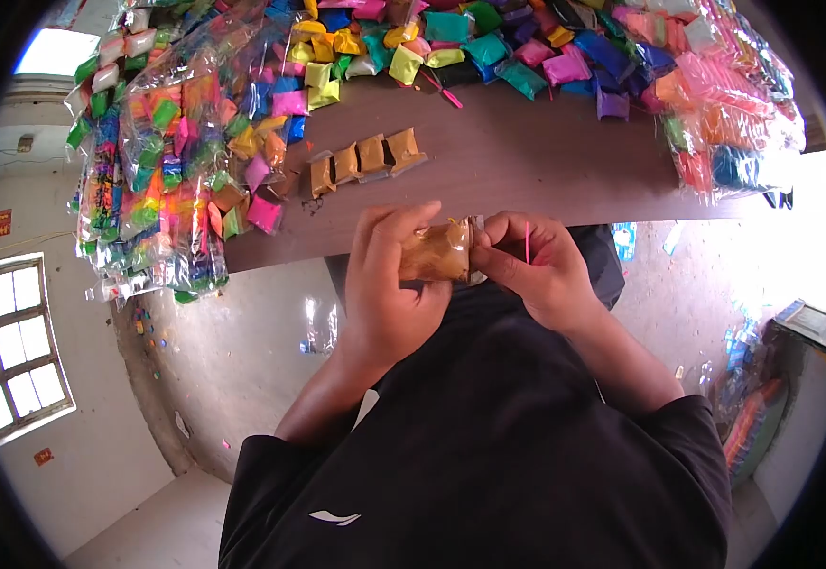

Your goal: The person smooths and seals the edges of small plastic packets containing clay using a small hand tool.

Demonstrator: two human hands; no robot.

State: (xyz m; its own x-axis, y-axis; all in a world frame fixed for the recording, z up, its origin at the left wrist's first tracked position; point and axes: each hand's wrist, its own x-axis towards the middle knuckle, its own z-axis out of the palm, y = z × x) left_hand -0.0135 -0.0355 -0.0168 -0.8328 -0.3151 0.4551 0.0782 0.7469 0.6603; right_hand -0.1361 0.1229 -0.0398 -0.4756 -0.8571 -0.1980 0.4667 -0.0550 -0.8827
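My left hand is closed around a brown, shiny plastic packet, held just in front of the table's near edge. At the packet's right end, my right hand pinches its edge between thumb and finger. A thin pink stick stands upright at the right hand's fingers; how it is held is partly hidden. Beyond the left hand, a row of several small brown packets lies on the brown table.
Colourful small packets are heaped along the table's far side. Clear bags of coloured packets pile up on the left, with more bags on the right. Another pink stick lies near the heap. Wrappers litter the floor at right.
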